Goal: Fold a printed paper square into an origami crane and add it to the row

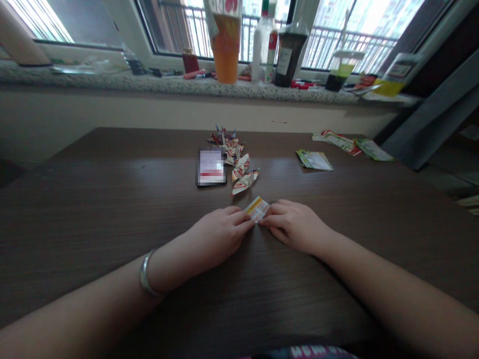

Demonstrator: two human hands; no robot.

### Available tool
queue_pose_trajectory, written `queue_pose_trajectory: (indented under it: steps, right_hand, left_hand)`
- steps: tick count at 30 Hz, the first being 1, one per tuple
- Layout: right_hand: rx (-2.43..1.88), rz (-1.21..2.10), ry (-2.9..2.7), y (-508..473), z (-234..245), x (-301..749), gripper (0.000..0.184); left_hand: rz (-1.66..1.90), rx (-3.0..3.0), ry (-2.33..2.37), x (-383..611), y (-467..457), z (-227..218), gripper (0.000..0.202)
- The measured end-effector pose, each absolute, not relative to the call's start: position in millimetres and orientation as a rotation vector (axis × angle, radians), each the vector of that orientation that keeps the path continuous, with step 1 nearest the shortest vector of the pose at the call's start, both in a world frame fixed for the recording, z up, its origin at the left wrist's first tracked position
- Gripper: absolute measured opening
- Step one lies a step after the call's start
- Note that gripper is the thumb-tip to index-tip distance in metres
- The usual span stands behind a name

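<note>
A small printed paper (257,209), white with a yellow strip, lies at an angle between my two hands at the middle of the table. My left hand (221,230), with a silver bangle on its wrist, pinches the paper's left side. At its right side, the fingers of my right hand (294,222) are closed on the paper's edge. Just beyond sit several folded paper pieces (245,180), cream and red with pointed ends, in a line running back to a heap. Whether the paper is folded underneath is hidden.
Left of the folded pieces lies a dark-edged device with a blurred screen (211,167). A stack of printed papers (314,160) rests at the right, with loose strips (340,142) behind it. Bottles and a tall orange-filled cup (227,50) stand on the granite windowsill (160,89).
</note>
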State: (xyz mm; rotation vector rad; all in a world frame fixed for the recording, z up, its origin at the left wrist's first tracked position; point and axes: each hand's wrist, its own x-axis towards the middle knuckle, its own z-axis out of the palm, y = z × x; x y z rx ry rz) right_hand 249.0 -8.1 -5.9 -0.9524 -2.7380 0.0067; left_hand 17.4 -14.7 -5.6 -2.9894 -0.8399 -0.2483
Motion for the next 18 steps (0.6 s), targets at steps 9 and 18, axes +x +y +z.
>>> queue_pose_trajectory:
  steps: [9, 18]
  right_hand:
    - [-0.950, -0.014, -2.739, -9, -3, 246, 0.021]
    - [-0.979, 0.028, -2.740, -10, -5, 248, 0.023]
  left_hand:
    - [-0.210, -2.934, -0.825, 21, -17, -3, 0.031]
    - [-0.171, -2.946, -0.737, 17, -7, 0, 0.032]
